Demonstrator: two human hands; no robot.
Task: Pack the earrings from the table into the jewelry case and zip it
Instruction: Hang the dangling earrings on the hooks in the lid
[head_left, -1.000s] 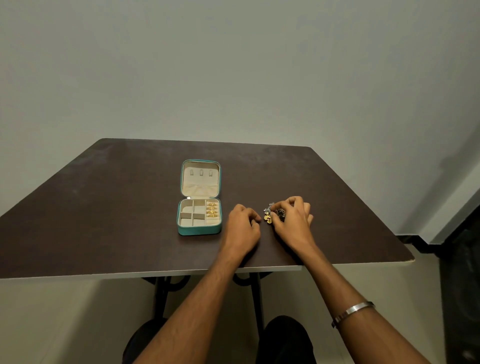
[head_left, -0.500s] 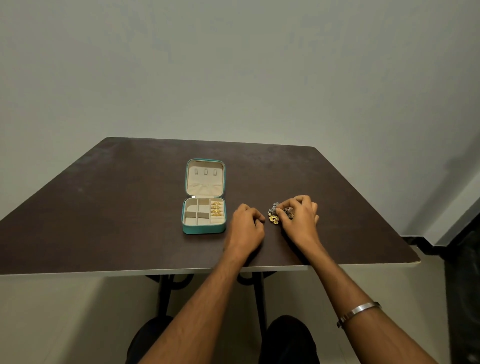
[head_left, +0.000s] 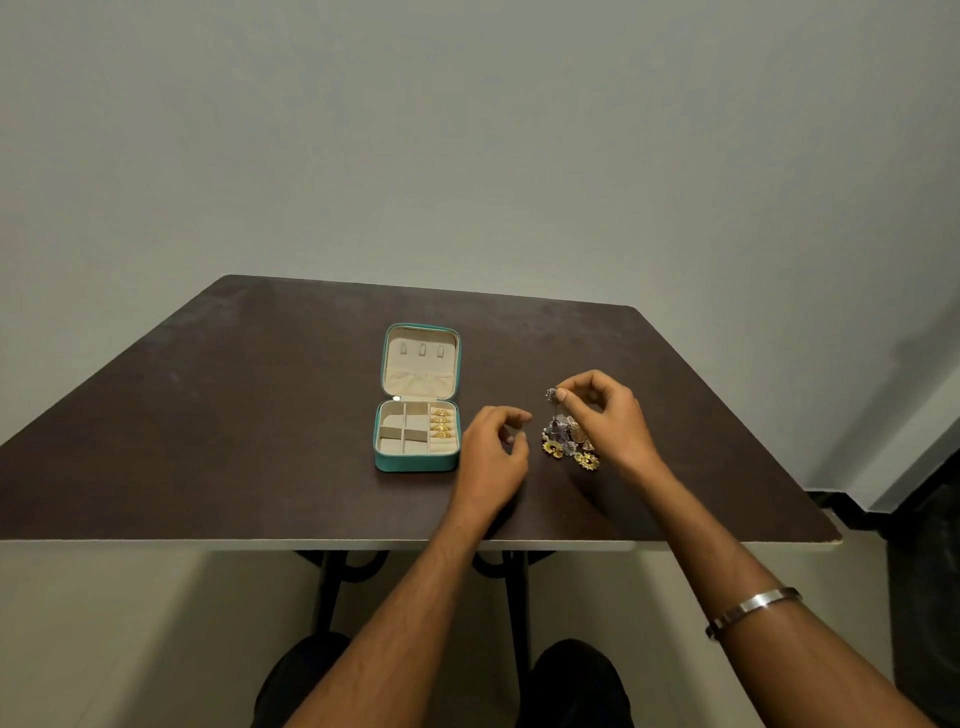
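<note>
A dark brown table (head_left: 208, 415) stands against a plain grey wall. On it sits a small teal jewelry case (head_left: 417, 400), lid up, with gold earrings (head_left: 441, 426) in its right-hand slot. Just beside the case, the left hand (head_left: 493, 457) has loose, curled fingers and holds nothing. The right hand (head_left: 608, 421) pinches a little silver earring (head_left: 550, 394) above a small pile of earrings (head_left: 569, 444) on the table. A silver bangle (head_left: 753, 608) is on the right arm.

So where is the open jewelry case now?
In the head view the jewelry case lies mid-table, just left of the left hand.
</note>
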